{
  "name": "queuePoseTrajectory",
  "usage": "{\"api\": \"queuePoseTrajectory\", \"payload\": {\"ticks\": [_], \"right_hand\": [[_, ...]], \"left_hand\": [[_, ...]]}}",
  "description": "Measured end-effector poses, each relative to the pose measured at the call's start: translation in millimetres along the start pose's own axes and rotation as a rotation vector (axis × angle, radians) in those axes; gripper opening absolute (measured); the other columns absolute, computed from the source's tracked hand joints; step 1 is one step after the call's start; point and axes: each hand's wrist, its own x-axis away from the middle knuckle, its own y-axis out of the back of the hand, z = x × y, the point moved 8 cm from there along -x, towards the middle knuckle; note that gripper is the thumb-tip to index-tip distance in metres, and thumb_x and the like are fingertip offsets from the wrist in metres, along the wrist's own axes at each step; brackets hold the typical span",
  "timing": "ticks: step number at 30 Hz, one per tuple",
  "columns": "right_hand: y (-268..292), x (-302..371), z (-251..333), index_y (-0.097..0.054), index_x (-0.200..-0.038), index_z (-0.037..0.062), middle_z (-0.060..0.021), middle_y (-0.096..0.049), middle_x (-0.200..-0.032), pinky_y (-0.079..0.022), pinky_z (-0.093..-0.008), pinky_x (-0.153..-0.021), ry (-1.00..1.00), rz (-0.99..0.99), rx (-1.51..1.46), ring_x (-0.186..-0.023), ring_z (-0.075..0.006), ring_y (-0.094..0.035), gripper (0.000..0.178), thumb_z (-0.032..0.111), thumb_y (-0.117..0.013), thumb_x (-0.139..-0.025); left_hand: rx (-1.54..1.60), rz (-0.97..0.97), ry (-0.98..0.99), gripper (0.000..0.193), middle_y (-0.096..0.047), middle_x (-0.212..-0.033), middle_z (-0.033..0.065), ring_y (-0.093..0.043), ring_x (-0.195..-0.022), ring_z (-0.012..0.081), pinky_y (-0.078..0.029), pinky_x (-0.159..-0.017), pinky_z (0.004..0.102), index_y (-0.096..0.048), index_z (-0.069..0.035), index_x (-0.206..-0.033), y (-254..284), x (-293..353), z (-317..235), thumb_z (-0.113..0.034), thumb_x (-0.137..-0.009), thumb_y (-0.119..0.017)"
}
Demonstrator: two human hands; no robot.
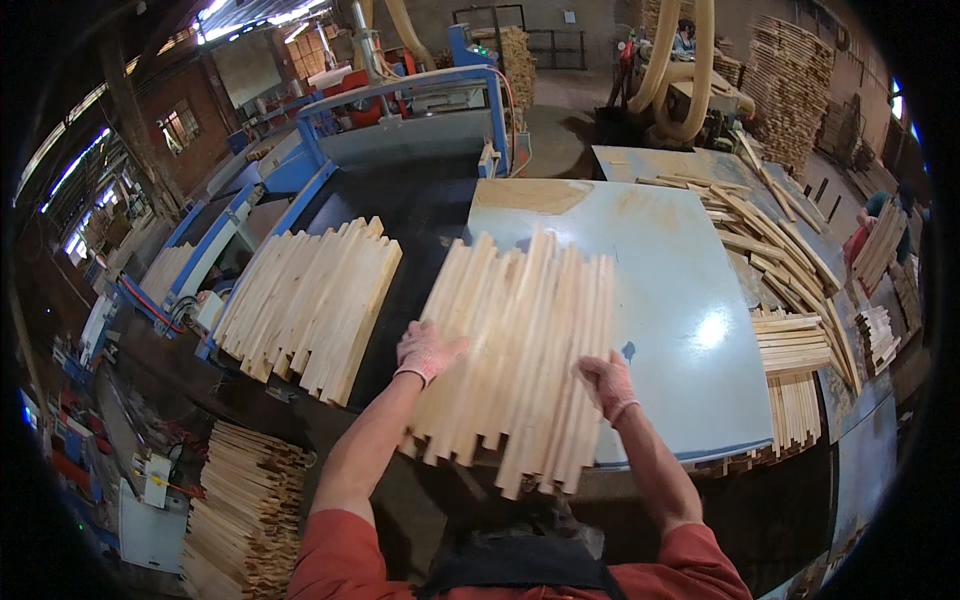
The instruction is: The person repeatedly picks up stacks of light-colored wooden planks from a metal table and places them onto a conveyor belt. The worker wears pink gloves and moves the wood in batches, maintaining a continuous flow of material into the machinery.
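At the clock's centre, the slats (510, 350) overlap black belt (415, 190) and grey desk (680, 270), clasped between left grip (428, 350) and right grip (606, 384), one per side; resting or lifted, I cannot tell. At nine o'clock a second batch (310, 300) already lies on the belt; this one seems only partway across. A stack (240, 500) at eight and a pile (790, 350) at three remain unhandled.

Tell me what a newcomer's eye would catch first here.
Probably the bundle of pale wooden strips at centre, with the pink-gloved left hand and right hand at its sides. Next, a similar bundle to its left, on a dark surface. Then the shiny grey tabletop on the right, with a bright glare.
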Motion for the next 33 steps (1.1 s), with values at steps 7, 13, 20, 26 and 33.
{"api": "queuePoseTrajectory", "payload": {"ticks": [7,13,20,26,33], "right_hand": [[-131,-84,-28,-0.045,-0.141,-0.0018,-0.0220,-0.071,-0.118,-0.060,-0.0394,-0.083,-0.038,0.168,0.549,-0.104,-0.0289,-0.072,0.074,0.044,-0.079,-0.094],[-145,-101,13,-0.054,-0.147,-0.0010,-0.0238,-0.071,-0.131,-0.054,-0.0461,-0.103,-0.058,0.436,1.474,-0.118,-0.0375,-0.071,0.087,0.071,-0.054,-0.098],[-143,-93,4,-0.051,-0.150,0.0011,-0.0254,-0.072,-0.129,-0.052,-0.0485,-0.104,0.009,0.260,1.488,-0.123,-0.0418,-0.067,0.088,0.074,-0.048,-0.099],[-128,-83,16,-0.048,-0.150,-0.0040,-0.0275,-0.073,-0.123,-0.051,-0.0489,-0.102,-0.009,0.259,1.358,-0.121,-0.0441,-0.067,0.091,0.072,-0.046,-0.101],[-62,-68,46,-0.043,-0.158,0.0005,-0.0254,-0.075,-0.118,-0.053,-0.0469,-0.100,-0.008,0.171,1.280,-0.116,-0.0408,-0.070,0.089,0.067,-0.053,-0.101]], "left_hand": [[-0.100,-0.077,-0.050,0.089,-0.048,-0.158,0.0212,-0.042,-0.149,0.0367,-0.029,-0.124,0.0515,-0.051,-0.005,-0.152,16,-17,6,-0.067,-0.090,-0.066],[-0.158,-0.077,0.001,0.083,-0.056,-0.148,0.0196,-0.050,-0.141,0.0364,-0.036,-0.119,0.0503,-0.059,-0.006,-0.144,32,-23,-1,-0.069,-0.090,-0.066],[-0.211,-0.029,-0.006,0.077,-0.062,-0.138,0.0202,-0.060,-0.131,0.0364,-0.049,-0.109,0.0471,-0.068,-0.003,-0.131,45,-40,-22,-0.067,-0.088,-0.070],[-0.068,-0.036,-0.019,0.075,-0.066,-0.130,0.0244,-0.067,-0.121,0.0378,-0.057,-0.099,0.0478,-0.068,0.002,-0.121,35,-54,-35,-0.062,-0.083,-0.076],[0.252,0.056,-0.270,0.073,-0.064,-0.135,0.0248,-0.069,-0.114,0.0407,-0.056,-0.100,0.0450,-0.064,0.002,-0.124,-9,-11,-64,-0.058,-0.084,-0.074]]}}
